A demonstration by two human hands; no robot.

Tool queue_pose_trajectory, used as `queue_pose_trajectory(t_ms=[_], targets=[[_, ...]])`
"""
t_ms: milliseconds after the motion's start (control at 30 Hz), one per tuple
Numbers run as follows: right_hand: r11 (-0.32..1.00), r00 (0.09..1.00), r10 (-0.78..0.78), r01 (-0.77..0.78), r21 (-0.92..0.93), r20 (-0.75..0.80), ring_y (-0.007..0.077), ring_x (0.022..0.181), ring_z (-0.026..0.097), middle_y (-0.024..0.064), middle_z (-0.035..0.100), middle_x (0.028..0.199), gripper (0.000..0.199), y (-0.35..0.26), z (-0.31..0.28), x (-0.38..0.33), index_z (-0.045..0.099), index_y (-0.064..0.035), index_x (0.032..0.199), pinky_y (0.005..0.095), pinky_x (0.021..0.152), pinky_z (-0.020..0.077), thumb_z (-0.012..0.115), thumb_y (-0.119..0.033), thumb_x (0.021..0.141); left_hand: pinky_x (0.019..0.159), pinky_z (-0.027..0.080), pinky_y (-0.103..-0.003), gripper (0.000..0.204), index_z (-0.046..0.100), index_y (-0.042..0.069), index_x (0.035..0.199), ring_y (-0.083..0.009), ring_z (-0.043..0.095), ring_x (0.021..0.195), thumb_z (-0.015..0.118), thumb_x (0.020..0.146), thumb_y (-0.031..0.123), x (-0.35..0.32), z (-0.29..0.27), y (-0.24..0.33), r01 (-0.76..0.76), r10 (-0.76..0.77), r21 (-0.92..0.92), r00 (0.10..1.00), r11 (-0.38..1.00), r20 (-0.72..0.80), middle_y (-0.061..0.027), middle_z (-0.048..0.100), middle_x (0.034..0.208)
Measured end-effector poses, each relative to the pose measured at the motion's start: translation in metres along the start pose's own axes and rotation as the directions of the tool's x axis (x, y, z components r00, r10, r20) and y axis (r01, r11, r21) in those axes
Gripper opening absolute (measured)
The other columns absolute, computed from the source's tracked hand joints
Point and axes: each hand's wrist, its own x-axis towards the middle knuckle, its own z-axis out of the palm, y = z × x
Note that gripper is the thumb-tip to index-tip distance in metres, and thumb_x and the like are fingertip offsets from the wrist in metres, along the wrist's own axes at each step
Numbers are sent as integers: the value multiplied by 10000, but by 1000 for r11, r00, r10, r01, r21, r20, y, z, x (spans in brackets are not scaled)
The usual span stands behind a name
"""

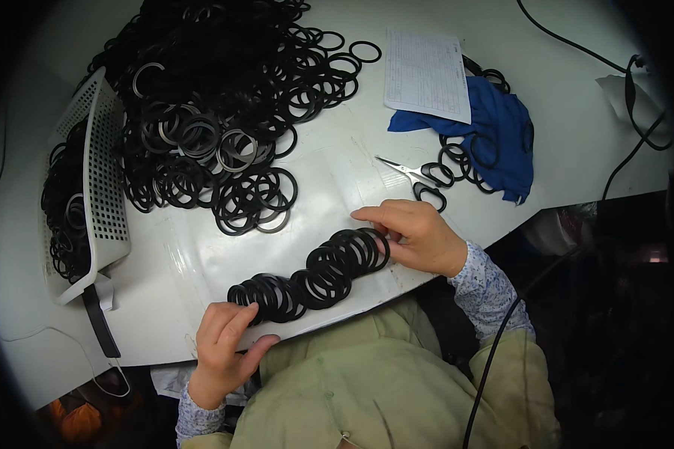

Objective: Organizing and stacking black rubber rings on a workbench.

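Black ring row (323, 286); my left hand (225, 344), fingers (240, 322) parted, right hand (427, 238), hold unclear, at its ends; seemingly aligning; next needs even pressure.

Ring row (323, 287) before ring pile (202, 93); basket (106, 176) left, scissors (416, 176) right.

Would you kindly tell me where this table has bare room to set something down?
One bare patch lies between the ring pile, the scissors and the row of rings; another, right of the blue cloth. Crowded are the upper left, with pile and basket, and the near side, where the row spans left hand to right hand.
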Motion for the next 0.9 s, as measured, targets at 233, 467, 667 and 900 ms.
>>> queue_pose_trajectory(t_ms=[233,467,667,900], targets=[[687,918,308,-396,610,250,144,992,678,139,685,1165,552,-5,-6,-16,544,15,1384,259,718,576,501,135,847,939,472,-420,424,642,-19,1178,-349,582,1060,669,759,-84,18,1,-9,199,-198,13,979,980,-54,-173,650,1162],[319,850,296,-519,793,437,175,1089,666,193,623,1322,580,-5,-16,-13,412,57,1466,275,721,606,469,71,888,899,493,-417,500,633,-32,1183,-348,580,1034,656,687,-87,33,9,-9,203,-199,-55,978,978,68,-182,630,1092],[262,823,341,-548,794,455,172,1051,682,192,633,1303,498,-3,-15,-13,417,60,1459,276,688,621,530,-41,984,855,508,-412,453,625,-35,1088,-360,604,938,600,642,-112,39,8,-13,146,-151,47,978,988,142,-171,611,996],[131,800,349,-558,819,489,130,966,690,141,673,1188,487,-11,-7,-9,425,47,1456,236,601,602,557,-83,1006,870,518,-398,472,621,-42,1111,-372,622,981,568,649,-130,40,26,-4,149,-143,-246,989,958,42,-192,623,1034]])
